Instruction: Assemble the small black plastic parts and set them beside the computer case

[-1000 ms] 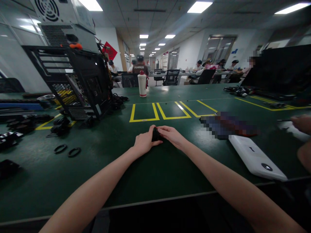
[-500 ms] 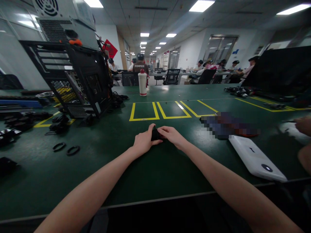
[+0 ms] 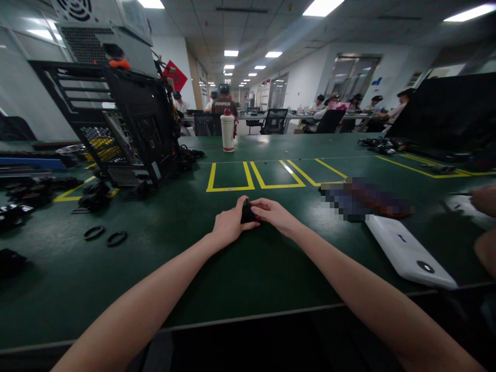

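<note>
Between my hands, low over the green table (image 3: 256, 279), is a small black part (image 3: 247, 212); fingers cover much of it, and its exact kind cannot be made out. My left hand (image 3: 229, 225) is closed around its left side, with thumb and fingers on either side. On the other side, my right hand (image 3: 273, 214) has its fingertips pressed together against the part's right edge. Two black rings (image 3: 117, 238) lie on the table to the left of my left forearm.
At left stands an open black computer case (image 3: 127, 124), with black parts (image 3: 95, 196) nearby. A white bottle (image 3: 228, 132) stands behind yellow tape outlines (image 3: 230, 189). To the right lie a white device (image 3: 411, 253) and a blurred item (image 3: 364, 199). Another person's hand (image 3: 484, 200) shows at the right edge.
My right hand's fingers have shifted slightly on the black part and its knuckles are raised a little. My left hand keeps its grip in the same place.
</note>
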{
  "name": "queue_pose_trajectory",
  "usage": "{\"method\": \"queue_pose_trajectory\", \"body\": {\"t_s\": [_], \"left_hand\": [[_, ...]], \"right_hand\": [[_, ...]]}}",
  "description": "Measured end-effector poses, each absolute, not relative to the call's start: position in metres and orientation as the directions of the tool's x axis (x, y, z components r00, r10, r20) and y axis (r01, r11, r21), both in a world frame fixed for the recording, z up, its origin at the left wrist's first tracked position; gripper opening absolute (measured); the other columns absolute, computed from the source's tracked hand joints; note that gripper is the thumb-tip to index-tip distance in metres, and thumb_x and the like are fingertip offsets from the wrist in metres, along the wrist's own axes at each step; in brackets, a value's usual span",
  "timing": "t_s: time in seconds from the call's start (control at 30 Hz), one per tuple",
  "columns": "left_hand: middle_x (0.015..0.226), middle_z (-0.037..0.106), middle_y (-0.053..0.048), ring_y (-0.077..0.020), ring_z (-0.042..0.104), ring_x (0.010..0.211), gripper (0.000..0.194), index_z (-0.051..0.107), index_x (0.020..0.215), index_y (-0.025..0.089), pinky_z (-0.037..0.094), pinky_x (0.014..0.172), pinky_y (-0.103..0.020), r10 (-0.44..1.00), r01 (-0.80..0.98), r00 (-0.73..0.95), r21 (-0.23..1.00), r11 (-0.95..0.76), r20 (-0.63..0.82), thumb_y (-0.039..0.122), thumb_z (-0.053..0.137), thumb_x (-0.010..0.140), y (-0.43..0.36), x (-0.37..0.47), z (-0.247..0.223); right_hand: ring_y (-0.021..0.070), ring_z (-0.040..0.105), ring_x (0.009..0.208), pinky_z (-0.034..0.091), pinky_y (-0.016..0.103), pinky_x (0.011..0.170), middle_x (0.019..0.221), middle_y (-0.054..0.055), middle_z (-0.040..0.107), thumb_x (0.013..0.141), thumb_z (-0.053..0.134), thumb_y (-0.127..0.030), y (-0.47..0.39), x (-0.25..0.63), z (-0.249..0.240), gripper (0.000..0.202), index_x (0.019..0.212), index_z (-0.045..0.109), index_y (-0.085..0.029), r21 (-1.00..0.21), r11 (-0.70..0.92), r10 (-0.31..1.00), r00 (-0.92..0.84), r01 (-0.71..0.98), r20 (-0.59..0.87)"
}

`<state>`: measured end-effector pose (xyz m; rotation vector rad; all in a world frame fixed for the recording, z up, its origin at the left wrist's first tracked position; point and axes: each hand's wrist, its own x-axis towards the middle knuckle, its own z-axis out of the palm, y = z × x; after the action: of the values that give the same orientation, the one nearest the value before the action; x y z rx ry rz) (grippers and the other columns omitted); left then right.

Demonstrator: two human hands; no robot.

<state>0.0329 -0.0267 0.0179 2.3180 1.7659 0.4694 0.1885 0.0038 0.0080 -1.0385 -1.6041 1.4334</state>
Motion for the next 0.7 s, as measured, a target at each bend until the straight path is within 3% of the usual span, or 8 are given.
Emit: {"method": "queue_pose_trajectory", "body": {"t_s": [0.13,0.2,0.33,0.53,0.7], "left_hand": [[0.103,0.059,-0.007,-0.0261,0.060,0.088,0.071,0.016,0.126,0.028,0.047,0.071,-0.035,0.964,0.905,0.233,0.336,-0.263,0.128,0.057,0.048,0.069,-0.027,0.033,0.019],[0.102,0.060,-0.008,-0.0263,0.060,0.087,0.071,0.016,0.125,0.028,0.047,0.071,-0.036,0.965,0.907,0.228,0.332,-0.258,0.129,0.058,0.048,0.069,-0.027,0.033,0.018],[0.101,0.061,-0.008,-0.0275,0.061,0.086,0.072,0.016,0.125,0.028,0.047,0.070,-0.038,0.960,0.901,0.239,0.336,-0.274,0.144,0.058,0.048,0.069,-0.026,0.032,0.017],[0.104,0.060,-0.008,-0.0270,0.060,0.090,0.071,0.017,0.125,0.028,0.046,0.072,-0.036,0.964,0.904,0.236,0.336,-0.264,0.122,0.058,0.049,0.069,-0.028,0.034,0.020],[0.105,0.059,-0.009,-0.0266,0.059,0.091,0.072,0.016,0.126,0.026,0.045,0.075,-0.036,0.975,0.921,0.202,0.323,-0.220,0.089,0.056,0.049,0.069,-0.031,0.036,0.024]], "right_hand": [[0.0152,0.052,0.095,0.042,0.032,0.086,0.103,0.006,0.055,0.067,0.062,-0.019,-0.002,0.189,0.017,0.034,0.099,0.054,-0.018,-0.999,-0.033,0.905,-0.424,0.008,-0.033],[0.0153,0.053,0.093,0.043,0.032,0.084,0.101,0.006,0.055,0.070,0.060,-0.026,-0.001,0.187,0.014,0.032,0.101,0.053,-0.018,-0.996,-0.083,0.918,-0.389,-0.014,-0.071],[0.0158,0.054,0.085,0.044,0.034,0.081,0.091,0.006,0.058,0.074,0.052,-0.039,0.005,0.185,0.004,0.028,0.092,0.058,-0.017,-0.996,-0.023,0.932,-0.359,0.084,-0.052],[0.0144,0.053,0.093,0.041,0.032,0.087,0.097,0.004,0.057,0.064,0.064,-0.018,0.001,0.190,0.013,0.032,0.096,0.056,-0.018,-1.000,0.018,0.898,-0.439,-0.019,0.025],[0.0142,0.054,0.084,0.043,0.034,0.082,0.090,0.005,0.058,0.074,0.054,-0.034,0.003,0.185,0.009,0.027,0.093,0.057,-0.016,-0.998,-0.030,0.938,-0.344,0.047,-0.045]]}}
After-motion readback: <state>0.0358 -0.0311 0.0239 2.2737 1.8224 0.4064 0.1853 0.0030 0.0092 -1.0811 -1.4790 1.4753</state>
